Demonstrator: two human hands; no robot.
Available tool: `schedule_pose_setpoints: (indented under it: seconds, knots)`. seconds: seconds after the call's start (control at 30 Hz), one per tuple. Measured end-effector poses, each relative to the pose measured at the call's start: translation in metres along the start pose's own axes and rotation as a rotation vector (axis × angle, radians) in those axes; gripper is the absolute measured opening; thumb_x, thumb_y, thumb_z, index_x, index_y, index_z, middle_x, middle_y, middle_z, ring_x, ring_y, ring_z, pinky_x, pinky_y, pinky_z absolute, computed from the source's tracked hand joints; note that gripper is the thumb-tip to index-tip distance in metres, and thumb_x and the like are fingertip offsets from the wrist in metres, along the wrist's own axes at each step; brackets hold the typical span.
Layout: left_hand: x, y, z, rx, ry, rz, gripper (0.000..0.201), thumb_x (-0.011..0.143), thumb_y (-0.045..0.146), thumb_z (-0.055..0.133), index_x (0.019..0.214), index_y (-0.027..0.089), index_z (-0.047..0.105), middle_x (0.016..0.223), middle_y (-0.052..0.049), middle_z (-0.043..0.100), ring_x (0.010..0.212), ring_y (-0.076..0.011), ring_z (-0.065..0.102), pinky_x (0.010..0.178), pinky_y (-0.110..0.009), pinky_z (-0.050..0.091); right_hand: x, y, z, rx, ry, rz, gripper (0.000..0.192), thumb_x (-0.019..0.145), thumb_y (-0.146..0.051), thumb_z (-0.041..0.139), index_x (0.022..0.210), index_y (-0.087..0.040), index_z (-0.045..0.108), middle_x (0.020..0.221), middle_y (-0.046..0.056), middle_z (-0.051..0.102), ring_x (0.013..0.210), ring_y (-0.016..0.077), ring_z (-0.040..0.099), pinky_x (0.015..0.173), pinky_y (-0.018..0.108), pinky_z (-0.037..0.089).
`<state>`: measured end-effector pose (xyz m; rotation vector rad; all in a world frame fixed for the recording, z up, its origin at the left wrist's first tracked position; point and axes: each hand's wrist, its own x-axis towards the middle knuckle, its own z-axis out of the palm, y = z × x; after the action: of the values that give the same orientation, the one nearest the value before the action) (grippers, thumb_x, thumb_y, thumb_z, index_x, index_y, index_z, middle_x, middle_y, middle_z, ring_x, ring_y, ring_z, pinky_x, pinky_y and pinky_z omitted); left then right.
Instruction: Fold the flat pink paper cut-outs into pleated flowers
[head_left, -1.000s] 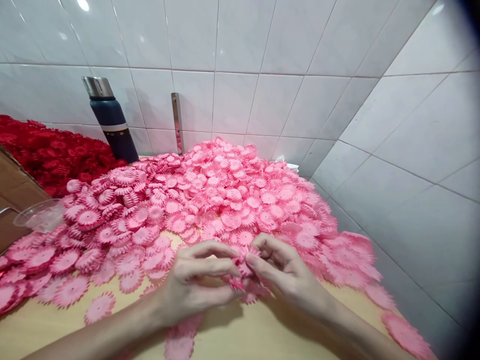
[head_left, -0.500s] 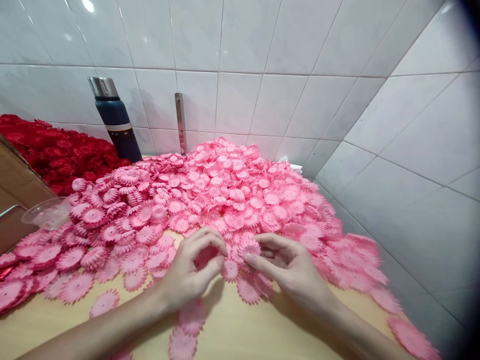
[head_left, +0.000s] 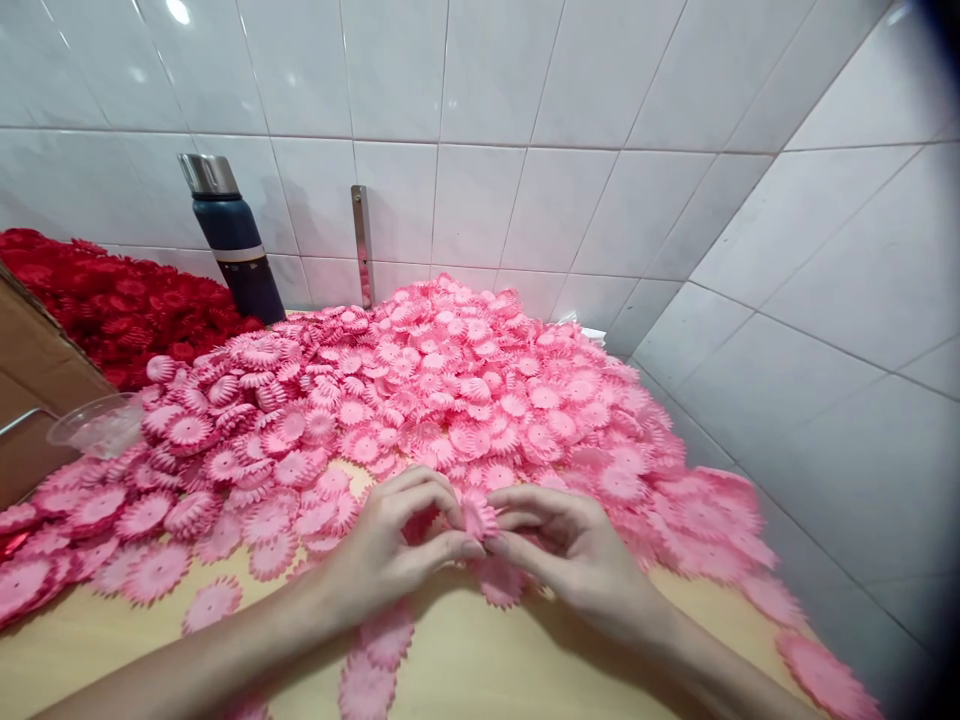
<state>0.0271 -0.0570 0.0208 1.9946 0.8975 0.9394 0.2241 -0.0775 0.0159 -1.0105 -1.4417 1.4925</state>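
Between my two hands, just above the table, is a small pink scalloped disc (head_left: 478, 516), like a flower-petal piece with a notched edge. My left hand (head_left: 405, 530) pinches its left side, thumb below and fingers above. From the other side my right hand (head_left: 574, 545) grips it between thumb and fingertips. Beneath the hands, another pink disc (head_left: 501, 583) lies on the table, partly covered. A large heap of pink discs (head_left: 465, 385) rises just beyond my fingers.
Red petal pieces (head_left: 127, 300) are piled at the back left, beside a dark blue bottle (head_left: 238, 250). A cardboard box (head_left: 37, 390) and a clear plastic dish (head_left: 97, 425) stand at the left. Loose discs lie on the wooden table (head_left: 480, 670). Tiled walls (head_left: 487, 80) close off the back and right.
My hands have come together. The disc, held by my right hand alone before, has moved slightly left and down, and my left fingers now grip it too.
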Motion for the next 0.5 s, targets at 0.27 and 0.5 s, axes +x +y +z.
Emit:
schedule_pose_setpoints:
  seconds: [0.27, 0.5]
  knots:
    - [-0.0023, -0.0048, 0.0031, 0.018, -0.053, -0.003, 0.007, 0.082, 0.022, 0.067, 0.079, 0.016, 0.065, 0.084, -0.003, 0.064, 0.079, -0.0145, 0.059, 0.072, -0.025, 0.046, -0.0005, -0.0013, 0.0021, -0.021, 0.023, -0.021, 0.017, 0.08, -0.029, 0.07, 0.09, -0.019, 0.061, 0.075, 0.002, 0.069, 0.061, 0.0132, 0.065, 0.052, 0.023, 0.054]
    - [-0.0031, -0.0068, 0.003, 0.012, -0.046, 0.011, 0.011, 0.088, 0.018, 0.058, 0.083, 0.015, 0.067, 0.086, -0.005, 0.065, 0.081, -0.0141, 0.06, 0.075, -0.025, 0.046, -0.0001, -0.0023, 0.0009, -0.095, 0.026, -0.102, 0.007, 0.083, -0.023, 0.065, 0.086, -0.02, 0.06, 0.083, 0.001, 0.062, 0.077, 0.0131, 0.062, 0.069, 0.025, 0.053]
